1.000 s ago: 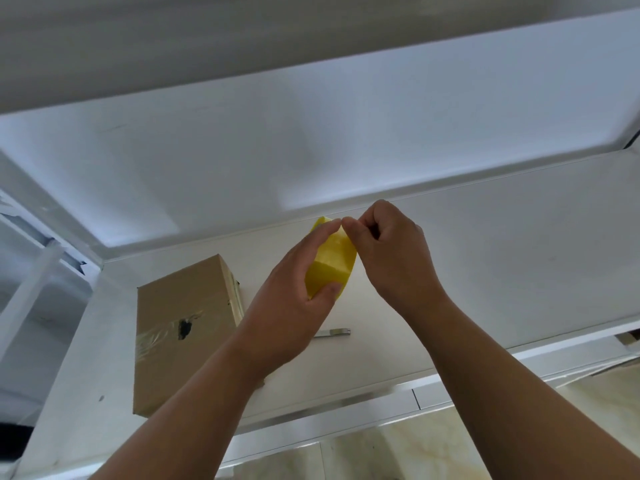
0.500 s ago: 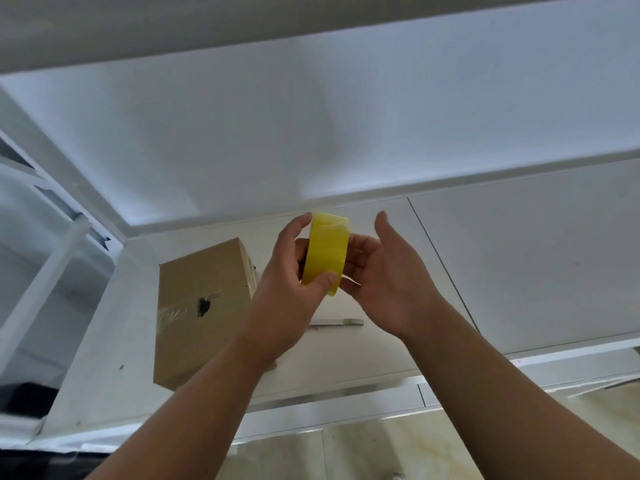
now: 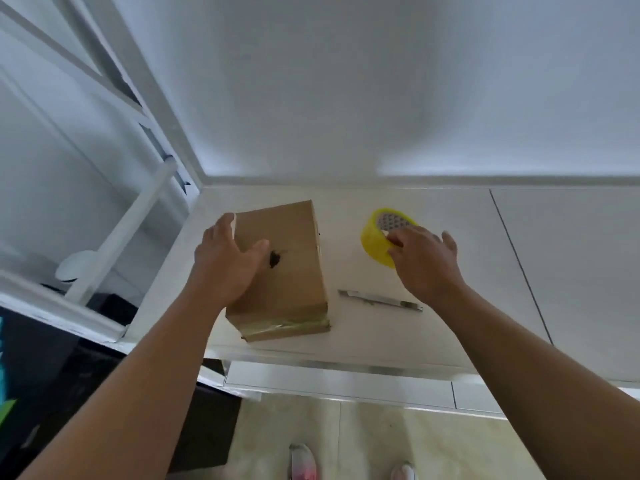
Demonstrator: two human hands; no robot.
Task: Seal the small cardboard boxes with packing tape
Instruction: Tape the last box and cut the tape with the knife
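Cardboard, brown and plain, is forming the small box (image 3: pixel 294 271) that is lying lengthwise on the white counter (image 3: pixel 467 334), its near end already carrying a band of clear tape (image 3: pixel 287 325). The left hand (image 3: pixel 225 268) is resting flat on the box's top towards its left edge, fingers straight and spread, thumb reaching towards a dark torn spot (image 3: pixel 275 259) in the middle of the top. To the right of the box and apart from it, the yellow tape roll (image 3: pixel 374 244) is sitting tilted on the counter. The right hand (image 3: pixel 426 265) is touching the roll's near right rim with its thumb side while its other fingers are stretching out loosely past it; whether it is pinching the roll or only touching it, I cannot tell. A thin metal blade (image 3: pixel 379 300) is lying on the counter near the right wrist.
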